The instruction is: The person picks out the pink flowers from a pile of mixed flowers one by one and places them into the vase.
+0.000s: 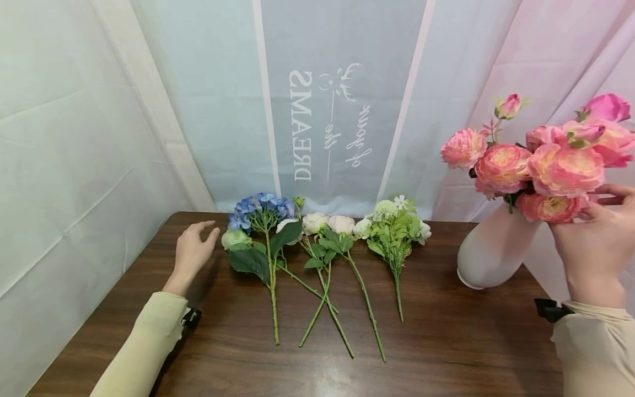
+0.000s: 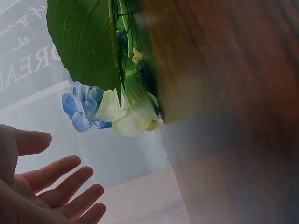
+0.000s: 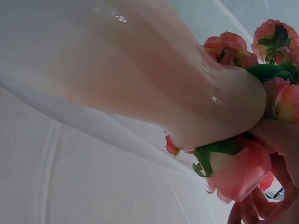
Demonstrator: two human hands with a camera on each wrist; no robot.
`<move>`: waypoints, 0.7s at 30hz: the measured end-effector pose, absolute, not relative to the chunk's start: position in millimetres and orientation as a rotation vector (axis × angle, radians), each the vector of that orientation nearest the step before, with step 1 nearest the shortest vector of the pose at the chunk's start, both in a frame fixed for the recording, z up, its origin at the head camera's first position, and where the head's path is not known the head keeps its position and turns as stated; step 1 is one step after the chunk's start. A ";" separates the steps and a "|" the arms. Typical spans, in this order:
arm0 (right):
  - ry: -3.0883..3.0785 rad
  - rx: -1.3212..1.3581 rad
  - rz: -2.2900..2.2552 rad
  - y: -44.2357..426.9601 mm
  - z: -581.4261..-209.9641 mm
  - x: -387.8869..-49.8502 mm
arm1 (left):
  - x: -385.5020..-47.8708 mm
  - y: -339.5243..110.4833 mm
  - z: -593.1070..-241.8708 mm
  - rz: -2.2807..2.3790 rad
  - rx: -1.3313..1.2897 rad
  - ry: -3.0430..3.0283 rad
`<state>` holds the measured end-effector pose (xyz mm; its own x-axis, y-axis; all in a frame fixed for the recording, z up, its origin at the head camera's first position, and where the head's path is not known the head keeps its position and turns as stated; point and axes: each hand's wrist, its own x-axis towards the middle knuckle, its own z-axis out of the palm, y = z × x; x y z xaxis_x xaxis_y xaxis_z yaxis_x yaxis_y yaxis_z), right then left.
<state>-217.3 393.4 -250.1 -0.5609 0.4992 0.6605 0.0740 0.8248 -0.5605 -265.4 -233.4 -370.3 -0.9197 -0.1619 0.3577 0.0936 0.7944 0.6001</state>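
My left hand (image 1: pixel 193 251) hovers beside the flowers at the left of the table, fingers relaxed and holding nothing. In the left wrist view, its fingers are spread below a pale green flower (image 2: pixel 133 116) and a blue hydrangea (image 2: pixel 79 107). On the right, my right hand (image 1: pixel 592 248) holds pink flowers (image 1: pixel 565 168) at the mouth of a white-and-pink vase (image 1: pixel 496 248). The right wrist view shows fingers curving beside one pink bloom (image 3: pixel 240 170) and a thumb near the vase's rim; blooms partly hide the contact. The vase leans right in the head view.
Several cream roses (image 1: pixel 327 223) with crossing stems lie at the middle of the dark wooden table (image 1: pixel 223 353). Right of them lies a green-and-white flower bunch (image 1: pixel 394 237). A printed curtain (image 1: pixel 342 33) hangs behind the table, and white cloth (image 1: pixel 59 138) borders the left side.
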 end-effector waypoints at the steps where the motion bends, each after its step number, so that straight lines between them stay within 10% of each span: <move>1: -2.123 -0.431 0.615 393.4 -249.3 -217.1 | -265.3 -233.4 -370.3 -0.895 0.052 -2.588; 21: -2.178 -0.151 0.782 416.8 -247.7 -207.2 | -262.4 -231.3 -371.6 -0.899 0.035 -2.603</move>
<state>-207.2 416.8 -247.7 -0.6731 0.3496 0.6516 -0.1447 0.8018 -0.5797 -262.4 -231.3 -371.6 -0.9256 -0.1462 0.3490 0.1004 0.7945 0.5989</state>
